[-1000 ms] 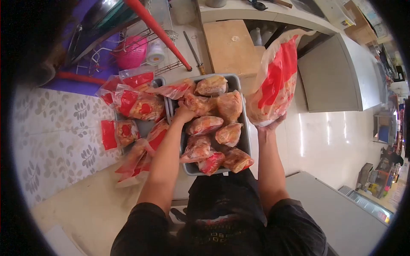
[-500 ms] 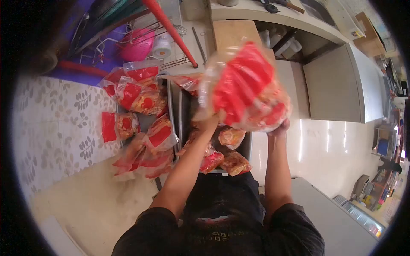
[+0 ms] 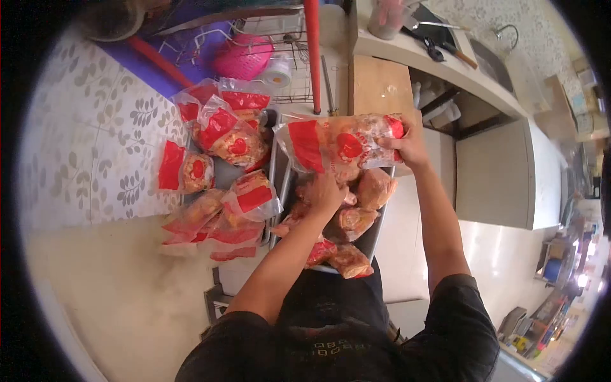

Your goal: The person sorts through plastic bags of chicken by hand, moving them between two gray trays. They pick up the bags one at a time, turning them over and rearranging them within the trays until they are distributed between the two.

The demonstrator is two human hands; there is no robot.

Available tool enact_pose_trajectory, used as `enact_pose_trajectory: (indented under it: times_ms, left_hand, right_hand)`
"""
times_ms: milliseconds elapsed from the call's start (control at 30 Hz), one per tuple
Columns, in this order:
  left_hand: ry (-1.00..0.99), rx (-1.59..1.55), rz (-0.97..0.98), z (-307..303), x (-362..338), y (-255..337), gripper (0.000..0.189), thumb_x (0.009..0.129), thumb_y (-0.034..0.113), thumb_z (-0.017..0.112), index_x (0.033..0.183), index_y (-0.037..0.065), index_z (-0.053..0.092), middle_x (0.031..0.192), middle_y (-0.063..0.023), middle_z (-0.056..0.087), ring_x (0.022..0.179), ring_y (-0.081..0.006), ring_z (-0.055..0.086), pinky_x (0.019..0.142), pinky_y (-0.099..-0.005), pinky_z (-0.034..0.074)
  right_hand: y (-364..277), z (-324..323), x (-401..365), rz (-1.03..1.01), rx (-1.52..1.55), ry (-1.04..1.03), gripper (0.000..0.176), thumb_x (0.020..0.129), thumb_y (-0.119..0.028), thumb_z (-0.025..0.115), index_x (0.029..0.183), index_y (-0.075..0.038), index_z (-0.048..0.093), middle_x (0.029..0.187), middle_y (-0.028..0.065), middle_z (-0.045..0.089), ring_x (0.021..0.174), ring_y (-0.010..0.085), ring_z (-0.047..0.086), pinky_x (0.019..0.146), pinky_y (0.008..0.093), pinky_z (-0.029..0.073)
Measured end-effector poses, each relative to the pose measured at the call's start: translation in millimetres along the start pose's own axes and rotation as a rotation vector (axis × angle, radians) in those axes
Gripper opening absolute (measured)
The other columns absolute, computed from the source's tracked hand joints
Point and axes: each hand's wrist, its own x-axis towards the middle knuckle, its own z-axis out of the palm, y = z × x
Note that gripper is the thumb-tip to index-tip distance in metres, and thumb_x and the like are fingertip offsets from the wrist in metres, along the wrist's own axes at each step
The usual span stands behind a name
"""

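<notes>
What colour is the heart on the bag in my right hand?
Red; the heart shows in the head view.

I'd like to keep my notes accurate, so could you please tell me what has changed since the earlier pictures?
The red-printed bag has moved from right of the grey tub to above its far part, turning from upright to sideways. The left hand has shifted toward the tub's middle; its grip is unclear. The right hand still holds the bag.
</notes>
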Motion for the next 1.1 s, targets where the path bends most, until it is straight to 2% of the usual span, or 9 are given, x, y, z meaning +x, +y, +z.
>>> enact_pose_trajectory:
  times_ms: [133, 267, 567, 667, 767, 867, 967, 1067, 1100]
  left_hand:
    - [0.212, -0.056, 0.319, 19, 1, -38, 0.07, 0.074, 0.019, 0.074, 0.137, 0.009, 0.046, 0.122, -0.0216, 0.061, 0.107, -0.0405, 0.062, 0.089, -0.0498, 0.05]
    - [0.37, -0.255, 0.57, 15, 1, -50, 0.06, 0.076, 0.011, 0.068, 0.133, 0.011, 0.052, 0.122, -0.0195, 0.063, 0.108, -0.0388, 0.062, 0.086, -0.0487, 0.051]
    - [0.421, 0.014, 0.542, 2, -16, -74, 0.037, 0.077, 0.013, 0.068, 0.114, 0.016, 0.068, 0.114, -0.0017, 0.07, 0.087, -0.0276, 0.062, 0.076, -0.0435, 0.049]
    - [0.365, 0.061, 0.575, 1, -19, -77, 0.036, 0.078, 0.015, 0.068, 0.115, 0.017, 0.067, 0.112, -0.0009, 0.07, 0.089, -0.0263, 0.061, 0.077, -0.0424, 0.048]
    - [0.265, 0.116, 0.603, -5, -22, -70, 0.035, 0.079, 0.015, 0.067, 0.114, 0.015, 0.067, 0.114, -0.0031, 0.07, 0.095, -0.0263, 0.062, 0.079, -0.0426, 0.047]
    - [0.225, 0.078, 0.656, 13, -16, -80, 0.037, 0.08, 0.014, 0.066, 0.117, 0.012, 0.066, 0.113, -0.0066, 0.07, 0.101, -0.029, 0.062, 0.085, -0.0457, 0.048]
    - [0.25, -0.027, 0.733, 4, -23, -77, 0.035, 0.08, 0.011, 0.064, 0.115, 0.008, 0.067, 0.109, -0.0102, 0.07, 0.106, -0.032, 0.062, 0.092, -0.0478, 0.048]
    - [0.107, -0.186, 0.638, -23, -26, -73, 0.031, 0.08, 0.007, 0.061, 0.11, 0.005, 0.069, 0.106, -0.0127, 0.071, 0.105, -0.0348, 0.062, 0.094, -0.0459, 0.048]
    - [0.033, -0.16, 0.477, -44, -27, -67, 0.025, 0.079, 0.004, 0.06, 0.102, 0.005, 0.071, 0.099, -0.0142, 0.07, 0.101, -0.0359, 0.063, 0.092, -0.0432, 0.05]
  right_hand:
    - [-61, 32, 25, -0.121, -0.664, -0.108, 0.065, 0.058, -0.021, 0.092, 0.112, -0.003, 0.062, 0.099, 0.007, 0.067, 0.092, 0.0167, 0.065, 0.081, 0.033, 0.053]
    - [-91, 88, 45, -0.211, -1.102, -0.382, 0.074, 0.059, -0.041, 0.087, 0.117, -0.003, 0.061, 0.092, 0.0172, 0.071, 0.087, 0.0298, 0.07, 0.079, 0.0391, 0.055]
    - [-25, 198, 53, -0.219, -1.608, -0.495, 0.066, 0.068, -0.05, 0.078, 0.114, -0.008, 0.057, 0.087, 0.0135, 0.071, 0.085, 0.0318, 0.071, 0.07, 0.0462, 0.058]
    - [28, 203, 48, -0.351, -1.568, -0.433, 0.064, 0.07, -0.05, 0.077, 0.114, -0.008, 0.056, 0.09, 0.0106, 0.071, 0.09, 0.0321, 0.069, 0.066, 0.0477, 0.058]
    - [34, 203, 36, -0.133, -1.492, -0.411, 0.063, 0.073, -0.036, 0.079, 0.122, -0.005, 0.054, 0.113, 0.0134, 0.067, 0.117, 0.0352, 0.058, 0.081, 0.0529, 0.057]
    - [97, 173, 21, -0.483, -1.484, -0.311, 0.059, 0.077, -0.035, 0.076, 0.122, -0.005, 0.053, 0.112, 0.0143, 0.065, 0.117, 0.0356, 0.057, 0.083, 0.0527, 0.056]
    - [97, 167, 12, -0.546, -1.222, -0.256, 0.048, 0.08, -0.033, 0.071, 0.116, -0.004, 0.056, 0.111, 0.0162, 0.065, 0.118, 0.038, 0.055, 0.085, 0.0541, 0.054]
    - [96, 136, 5, -0.495, -0.797, -0.334, 0.045, 0.081, -0.035, 0.07, 0.115, -0.006, 0.061, 0.123, 0.0161, 0.06, 0.12, 0.0395, 0.054, 0.094, 0.0583, 0.049]
    - [59, 124, -25, -0.373, -0.799, -0.373, 0.048, 0.078, -0.04, 0.072, 0.116, -0.011, 0.066, 0.141, 0.0134, 0.049, 0.127, 0.0372, 0.049, 0.099, 0.0612, 0.043]
